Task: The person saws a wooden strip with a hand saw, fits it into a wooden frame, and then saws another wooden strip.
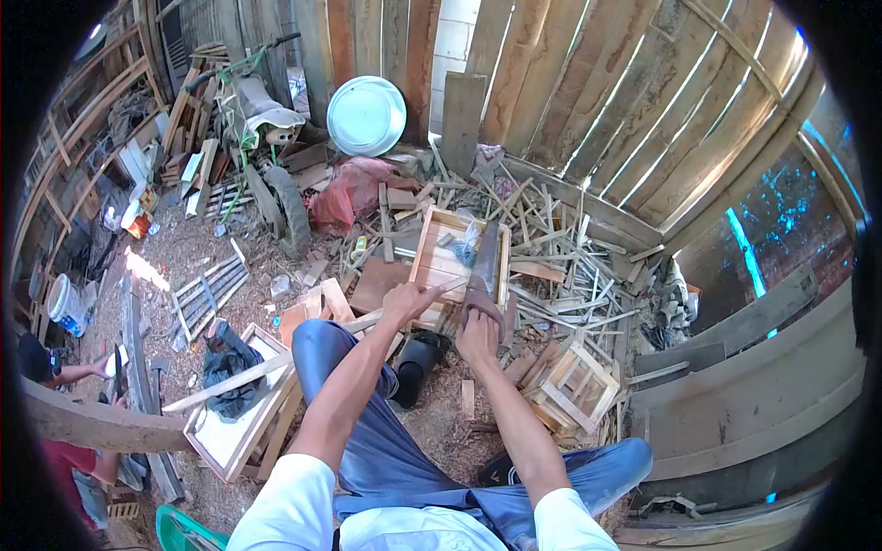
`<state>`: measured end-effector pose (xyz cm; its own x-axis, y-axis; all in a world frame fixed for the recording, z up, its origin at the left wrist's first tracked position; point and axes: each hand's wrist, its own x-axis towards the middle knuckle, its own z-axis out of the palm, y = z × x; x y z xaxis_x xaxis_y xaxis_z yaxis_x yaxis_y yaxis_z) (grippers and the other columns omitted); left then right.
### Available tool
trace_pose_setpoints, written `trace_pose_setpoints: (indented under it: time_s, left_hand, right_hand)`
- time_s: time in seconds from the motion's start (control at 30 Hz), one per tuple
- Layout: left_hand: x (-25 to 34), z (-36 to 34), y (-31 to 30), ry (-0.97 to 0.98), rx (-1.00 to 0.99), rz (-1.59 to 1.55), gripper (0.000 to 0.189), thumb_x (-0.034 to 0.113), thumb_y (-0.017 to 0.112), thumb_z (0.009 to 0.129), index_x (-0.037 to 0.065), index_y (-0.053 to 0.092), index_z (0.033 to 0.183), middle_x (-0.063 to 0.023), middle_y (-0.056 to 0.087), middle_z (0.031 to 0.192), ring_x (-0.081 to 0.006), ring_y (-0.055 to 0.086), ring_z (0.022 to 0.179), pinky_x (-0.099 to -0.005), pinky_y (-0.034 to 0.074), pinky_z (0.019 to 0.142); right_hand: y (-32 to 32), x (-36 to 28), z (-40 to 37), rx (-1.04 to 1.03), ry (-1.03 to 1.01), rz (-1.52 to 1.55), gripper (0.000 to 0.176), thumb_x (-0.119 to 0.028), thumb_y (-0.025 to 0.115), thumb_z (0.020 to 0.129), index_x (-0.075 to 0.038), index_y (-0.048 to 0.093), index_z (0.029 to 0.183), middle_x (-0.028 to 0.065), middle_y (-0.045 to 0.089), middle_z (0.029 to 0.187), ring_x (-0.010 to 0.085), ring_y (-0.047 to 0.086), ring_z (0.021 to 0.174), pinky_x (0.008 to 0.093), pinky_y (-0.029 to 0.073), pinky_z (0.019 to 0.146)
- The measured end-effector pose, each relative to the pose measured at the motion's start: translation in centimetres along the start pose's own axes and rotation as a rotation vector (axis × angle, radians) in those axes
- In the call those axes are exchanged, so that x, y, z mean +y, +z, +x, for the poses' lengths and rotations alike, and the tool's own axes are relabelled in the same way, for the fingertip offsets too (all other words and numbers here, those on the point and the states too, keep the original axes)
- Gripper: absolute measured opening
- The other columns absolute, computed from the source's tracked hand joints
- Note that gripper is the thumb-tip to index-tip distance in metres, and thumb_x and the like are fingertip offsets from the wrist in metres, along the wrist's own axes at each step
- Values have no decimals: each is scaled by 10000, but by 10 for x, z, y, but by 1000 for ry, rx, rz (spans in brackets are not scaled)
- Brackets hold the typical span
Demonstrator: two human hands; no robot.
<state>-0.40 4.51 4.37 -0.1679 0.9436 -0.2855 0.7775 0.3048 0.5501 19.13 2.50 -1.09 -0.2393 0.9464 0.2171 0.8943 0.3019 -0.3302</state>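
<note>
My right hand is closed round the wooden handle of a handsaw. The saw blade points away from me, over the right side of a shallow wooden box. A long thin wooden strip runs from the lower left up to the blade. On its far end my left hand is closed, with fingers stretched along it towards the saw. Inside the box lies a clear plastic bag with something blue.
Scrap wood strips lie heaped to the right and behind the box. A small wooden crate sits right of my knees. On the left, a white-bottomed tray carries a dark cloth. Another person works at far left.
</note>
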Motion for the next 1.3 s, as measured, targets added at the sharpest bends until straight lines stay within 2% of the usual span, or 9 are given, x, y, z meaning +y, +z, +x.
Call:
trace_pose_setpoints:
  time_s: [0.17,0.33,0.43,0.53,0.9,0.97,1.13,1.23,1.3]
  left_hand:
    - [-25,9,26,-51,-86,9,794,781,440,784,80,733,1017,-243,680,1010,-367,651,1007,-456,499,890]
    - [-35,5,21,-46,-33,31,711,761,450,797,127,755,903,-161,709,886,-338,678,911,-445,510,839]
    - [-36,0,14,-51,-45,13,719,755,462,799,114,754,946,-147,721,848,-345,685,900,-448,526,818]
    - [-41,5,17,-41,-74,-77,701,763,469,790,136,769,879,-93,721,750,-303,700,840,-414,533,796]
    - [-48,10,23,-7,-62,61,815,776,389,826,44,748,823,-201,702,813,-361,681,880,-458,523,810]
    - [-50,11,31,109,144,143,726,730,436,836,71,737,797,-148,686,687,-325,685,670,-427,539,673]
    - [-41,-2,25,159,247,140,679,692,461,847,76,739,792,-200,675,714,-379,675,728,-465,534,697]
    - [-40,-7,23,120,254,125,661,687,479,840,81,740,793,-212,668,708,-383,674,753,-475,527,693]
    - [-37,-8,22,95,234,149,660,691,485,832,84,741,792,-213,666,702,-380,674,757,-479,523,690]
  right_hand:
    - [-27,0,11,206,10,262,328,-171,628,818,37,543,1057,243,616,912,406,596,873,460,451,780]
    - [-117,-14,7,309,365,745,354,-340,622,915,14,613,922,97,546,666,221,549,619,362,426,595]
    - [-124,-9,-22,348,222,885,386,-363,621,924,20,616,884,25,485,597,131,468,578,320,393,546]
    - [-134,-22,-48,107,430,1000,334,-315,629,927,2,633,820,-33,478,580,46,432,499,228,323,452]
    - [-100,-24,-80,-99,270,615,349,-338,703,859,-2,710,955,92,518,528,113,477,487,327,422,497]
    - [-91,-21,-81,-95,270,594,351,-344,700,860,-9,711,965,107,541,543,127,500,496,330,437,516]
    - [-72,-15,-84,-120,262,570,362,-363,693,862,-30,707,1002,158,603,600,184,586,527,354,468,553]
    - [-53,-13,-85,-43,209,625,369,-344,701,861,22,704,906,42,391,486,75,358,492,318,356,460]
    - [-51,-10,-87,-127,268,538,402,-410,672,868,-10,708,894,208,612,625,341,648,567,407,471,529]
